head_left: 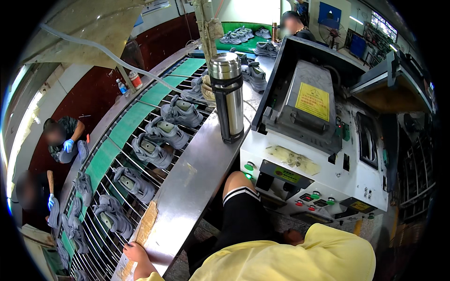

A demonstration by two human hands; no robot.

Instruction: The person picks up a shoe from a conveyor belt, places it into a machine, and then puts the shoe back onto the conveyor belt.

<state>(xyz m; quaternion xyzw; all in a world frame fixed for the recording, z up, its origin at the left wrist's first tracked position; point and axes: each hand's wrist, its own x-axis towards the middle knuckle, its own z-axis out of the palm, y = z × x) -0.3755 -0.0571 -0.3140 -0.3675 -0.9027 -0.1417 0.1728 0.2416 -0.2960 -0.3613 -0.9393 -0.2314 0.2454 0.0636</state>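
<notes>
My left hand rests on the inner edge of the metal ledge, beside a strip of brown tape. Its fingers lie loosely over the edge towards the roller conveyor, with nothing in them. The nearest grey shoe sits on the rollers just beyond that hand. More grey shoes, among them one sneaker, stand along the rollers. My right hand cannot be made out; a small patch of skin beyond my black shorts is too dark to identify.
A steel thermos stands on the ledge. At right is a white machine with buttons. A green belt strip runs beyond the rollers. Two gloved people work at far left, one holding a shoe. Another person is at the back.
</notes>
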